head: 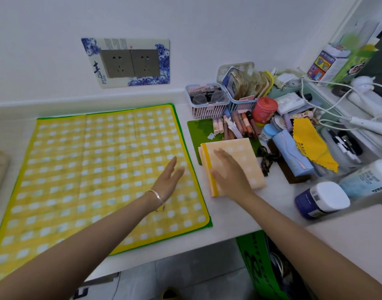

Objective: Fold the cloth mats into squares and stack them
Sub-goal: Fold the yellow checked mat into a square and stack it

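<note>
A large yellow checked mat [88, 169] with a green edge lies spread flat on the left part of the white surface [240, 219], its fold creases showing. The left grip [168, 180] is over the mat's right side near the border, open-handed with the fingers straight and slightly spread and holding nothing; whether it touches the cloth cannot be told. A thin bracelet [158, 199] sits on that wrist. Just right of the big mat lies a folded mat [246, 156], pale orange checked with a yellow strip along its left edge, with more folded layers showing beneath it. Its far end rests on a green pad [196, 131]. The right grip [231, 176] lies flat on top of this folded mat, palm down, fingers straight, pressing rather than clutching. Beyond and to the right is clutter: a pink basket [207, 105] holding glasses, a row of pens [240, 124], a red tin [264, 109], a yellow cloth [311, 146] and a white-capped bottle [322, 198]. Two wall sockets [129, 62] sit in a blue-flowered frame above the big mat.
</note>
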